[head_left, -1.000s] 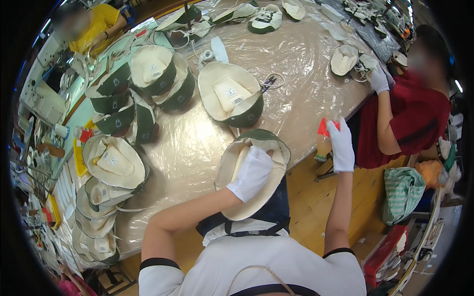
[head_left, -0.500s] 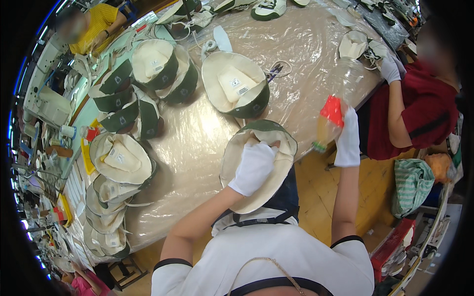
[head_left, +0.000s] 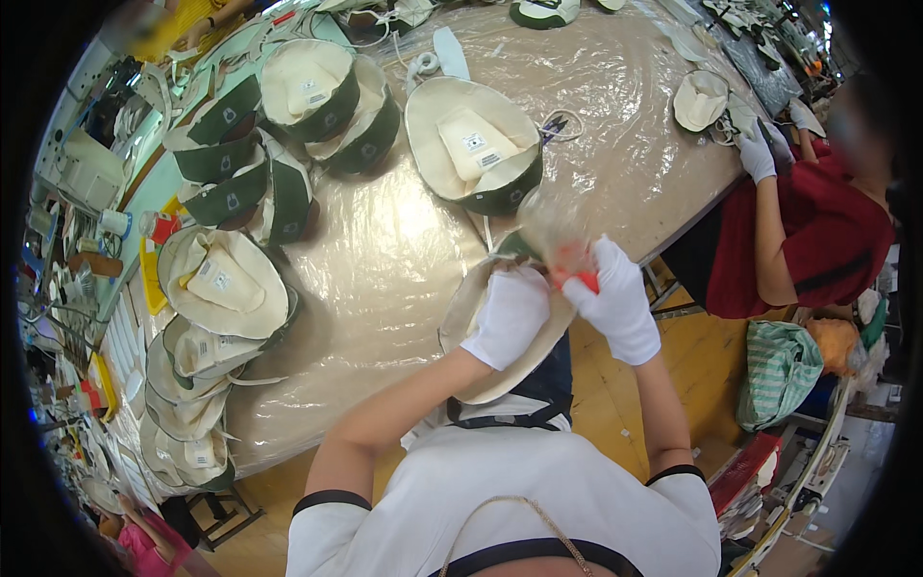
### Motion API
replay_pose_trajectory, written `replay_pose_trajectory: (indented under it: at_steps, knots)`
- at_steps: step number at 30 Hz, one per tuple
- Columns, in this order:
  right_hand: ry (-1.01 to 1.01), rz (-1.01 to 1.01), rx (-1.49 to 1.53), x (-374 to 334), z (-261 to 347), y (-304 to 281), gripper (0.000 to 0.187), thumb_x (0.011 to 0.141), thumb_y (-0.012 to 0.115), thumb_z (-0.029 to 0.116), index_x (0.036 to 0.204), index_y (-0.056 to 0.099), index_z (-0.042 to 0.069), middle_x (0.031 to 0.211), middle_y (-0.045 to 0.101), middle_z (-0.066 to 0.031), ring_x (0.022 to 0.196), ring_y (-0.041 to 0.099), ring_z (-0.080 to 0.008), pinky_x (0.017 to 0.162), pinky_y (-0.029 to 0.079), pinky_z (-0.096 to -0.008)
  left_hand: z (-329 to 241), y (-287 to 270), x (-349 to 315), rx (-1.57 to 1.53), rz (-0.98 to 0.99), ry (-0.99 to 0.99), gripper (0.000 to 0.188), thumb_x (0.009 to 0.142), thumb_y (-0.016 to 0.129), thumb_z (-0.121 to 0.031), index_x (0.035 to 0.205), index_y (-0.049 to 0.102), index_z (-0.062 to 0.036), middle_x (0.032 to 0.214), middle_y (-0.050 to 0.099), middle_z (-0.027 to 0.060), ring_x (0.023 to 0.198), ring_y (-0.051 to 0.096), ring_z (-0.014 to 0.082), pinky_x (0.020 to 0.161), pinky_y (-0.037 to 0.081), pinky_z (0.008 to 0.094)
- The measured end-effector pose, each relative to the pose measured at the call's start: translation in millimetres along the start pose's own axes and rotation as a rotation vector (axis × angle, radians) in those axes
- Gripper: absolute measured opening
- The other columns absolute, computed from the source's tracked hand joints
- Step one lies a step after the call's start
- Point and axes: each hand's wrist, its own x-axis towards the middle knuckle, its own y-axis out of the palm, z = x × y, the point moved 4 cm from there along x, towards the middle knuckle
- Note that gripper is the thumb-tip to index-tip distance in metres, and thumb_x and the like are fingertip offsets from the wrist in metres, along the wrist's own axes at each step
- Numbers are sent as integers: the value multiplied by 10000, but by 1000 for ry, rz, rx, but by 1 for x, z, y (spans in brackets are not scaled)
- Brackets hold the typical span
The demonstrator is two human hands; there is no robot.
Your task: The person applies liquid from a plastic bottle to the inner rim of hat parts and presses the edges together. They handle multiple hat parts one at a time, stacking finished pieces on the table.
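Right hand (head_left: 620,303) now over hat (head_left: 481,370), gripping spray bottle (head_left: 562,236), left hand (head_left: 510,315) inside hat

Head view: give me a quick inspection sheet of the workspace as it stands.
Surface: table covered in clear plastic sheeting.
Job's things: cream hat lies upside down at the near edge; left hand presses inside it; right hand grips a clear bottle with a red part, tilted over the hat.
Clutter: upturned hats, one at centre, a stack on the left, green-banded ones behind.
Grippers: both hands in white gloves.
Cables: white cord near the far edge.
Surroundings: a person in red works at the right; striped bag on the floor.
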Motion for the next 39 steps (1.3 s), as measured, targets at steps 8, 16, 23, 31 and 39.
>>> replay_pose_trajectory:
  at_steps: [8,16,23,31,39]
  knots:
    - [545,-651,1266,-29,-59,-64,505,981,603,401,1318,544,30,1180,638,-85,1041,638,-182,886,545,-342,4,-4,2,-26,58,6,151,914,574,-150,1005,687,-108,665,566,36,648,580,204,609,379,365]
    - [528,-379,1052,-3,-31,-61,387,974,618,301,1190,601,-19,976,664,-57,857,656,-112,767,538,-259,6,-8,-3,-79,-28,-2,97,910,582,-159,947,664,-122,682,574,34,650,585,188,613,384,353]
    - [441,-208,-396,43,-36,-71,559,871,653,380,1242,613,-36,978,701,-190,911,688,-322,819,533,-406,7,-16,-3,-130,-62,-17,89,919,578,-169,889,652,-129,686,575,39,654,597,200,635,409,351]
    - [384,14,-652,82,-42,-39,492,825,692,468,1111,684,68,1131,655,-152,1012,644,-354,834,521,-457,8,-15,-4,-135,-110,-21,119,928,571,-170,850,640,-113,688,571,43,659,583,201,646,407,358]
    - [103,-418,-595,63,14,-86,363,769,762,324,1043,721,90,1166,660,-120,1045,601,-312,881,478,-441,10,-15,-3,-231,-113,-6,99,925,565,-163,893,634,-99,711,563,46,675,576,207,653,400,360]
